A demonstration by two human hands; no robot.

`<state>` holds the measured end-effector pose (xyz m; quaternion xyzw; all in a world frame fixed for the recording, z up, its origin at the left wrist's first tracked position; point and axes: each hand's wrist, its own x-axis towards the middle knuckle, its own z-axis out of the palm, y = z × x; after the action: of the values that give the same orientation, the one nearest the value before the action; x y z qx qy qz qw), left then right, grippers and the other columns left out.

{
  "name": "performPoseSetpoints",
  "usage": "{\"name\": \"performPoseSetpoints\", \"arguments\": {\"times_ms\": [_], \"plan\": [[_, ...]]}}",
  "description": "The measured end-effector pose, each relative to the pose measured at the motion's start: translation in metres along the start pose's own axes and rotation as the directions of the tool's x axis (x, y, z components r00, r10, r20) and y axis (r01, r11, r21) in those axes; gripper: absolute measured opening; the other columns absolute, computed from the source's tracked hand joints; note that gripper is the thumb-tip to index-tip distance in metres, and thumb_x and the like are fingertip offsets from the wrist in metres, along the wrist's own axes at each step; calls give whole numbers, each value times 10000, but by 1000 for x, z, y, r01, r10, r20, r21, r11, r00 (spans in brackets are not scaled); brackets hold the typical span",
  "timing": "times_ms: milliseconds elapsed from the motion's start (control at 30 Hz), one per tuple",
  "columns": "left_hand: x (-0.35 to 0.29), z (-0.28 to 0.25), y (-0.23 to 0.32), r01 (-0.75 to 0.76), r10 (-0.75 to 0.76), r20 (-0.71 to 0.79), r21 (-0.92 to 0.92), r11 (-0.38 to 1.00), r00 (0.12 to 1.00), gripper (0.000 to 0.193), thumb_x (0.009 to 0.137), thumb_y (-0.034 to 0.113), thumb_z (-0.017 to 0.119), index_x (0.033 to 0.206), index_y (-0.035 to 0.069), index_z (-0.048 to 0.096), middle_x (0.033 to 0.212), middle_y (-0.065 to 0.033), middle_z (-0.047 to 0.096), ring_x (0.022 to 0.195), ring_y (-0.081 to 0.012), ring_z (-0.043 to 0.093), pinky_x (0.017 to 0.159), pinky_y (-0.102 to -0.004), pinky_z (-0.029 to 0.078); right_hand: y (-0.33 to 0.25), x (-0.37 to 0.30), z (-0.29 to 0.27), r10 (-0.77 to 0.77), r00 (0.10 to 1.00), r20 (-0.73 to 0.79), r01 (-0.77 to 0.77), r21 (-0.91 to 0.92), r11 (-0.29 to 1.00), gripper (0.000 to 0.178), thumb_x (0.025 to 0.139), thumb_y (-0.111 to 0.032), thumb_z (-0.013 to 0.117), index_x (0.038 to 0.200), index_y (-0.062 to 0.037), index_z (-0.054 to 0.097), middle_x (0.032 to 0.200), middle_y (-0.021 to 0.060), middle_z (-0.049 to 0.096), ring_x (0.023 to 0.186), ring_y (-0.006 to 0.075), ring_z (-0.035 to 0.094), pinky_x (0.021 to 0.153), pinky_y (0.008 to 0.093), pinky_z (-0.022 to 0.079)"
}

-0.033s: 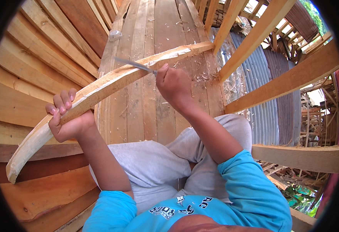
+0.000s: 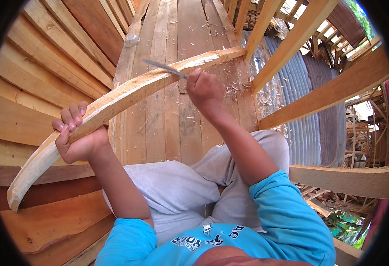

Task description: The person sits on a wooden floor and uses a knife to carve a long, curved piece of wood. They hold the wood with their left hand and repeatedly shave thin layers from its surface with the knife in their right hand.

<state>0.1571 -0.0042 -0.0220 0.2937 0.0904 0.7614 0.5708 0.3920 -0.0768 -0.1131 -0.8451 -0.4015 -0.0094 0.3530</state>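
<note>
Head view: left hand [image 2: 77, 139] wraps tight around the long curved wooden slat [image 2: 128, 95], which runs up and away past the grip to rest on the plank floor [image 2: 159, 128]. Further along, right hand [image 2: 205, 91] clenches a knife [image 2: 163, 68], blade on the slat's edge. Mid-shaving, I'd judge; next stroke needs a steady brace.

No packages, labels, signs or screens show anywhere; the nearest to one is the white printed lettering [image 2: 205, 236] at 6 o'clock, arched across the chest of the person's blue shirt [image 2: 287, 226], by the lower rim
</note>
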Motion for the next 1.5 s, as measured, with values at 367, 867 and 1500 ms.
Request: {"name": "performPoseSetpoints", "arguments": {"times_ms": [367, 867, 1500], "plan": [[-2, 6, 5, 45, -45, 23, 2, 999, 999, 87, 634, 126, 518, 675, 180, 463, 597, 18, 415, 610, -134, 429, 692, -303, 399, 42, 30, 1, 82, 993, -87, -86, -44, 995, 509, 951, -260, 379, 591, -18, 645, 635, 257, 636, 609, 426, 656, 594, 513, 532], [9, -8, 14, 41, -38, -114, 30, 999, 993, 127, 599, 109, 498, 657, 148, 391, 607, -12, 397, 638, -181, 455, 742, -372, 431, -13, -5, -11, -20, 999, 48, 21, -17, 1000, 521, 938, -259, 372, 599, 22, 652, 614, 260, 624, 594, 449, 640, 607, 526, 528], [3, 5, 8, 54, -51, -118, 25, 998, 992, 135, 601, 102, 491, 676, 160, 396, 597, 7, 378, 611, -156, 433, 717, -336, 408, 11, 20, 1, -20, 994, -105, 16, -42, 999, 535, 946, -275, 384, 573, 13, 635, 580, 269, 598, 573, 452, 629, 621, 542, 525]]}}
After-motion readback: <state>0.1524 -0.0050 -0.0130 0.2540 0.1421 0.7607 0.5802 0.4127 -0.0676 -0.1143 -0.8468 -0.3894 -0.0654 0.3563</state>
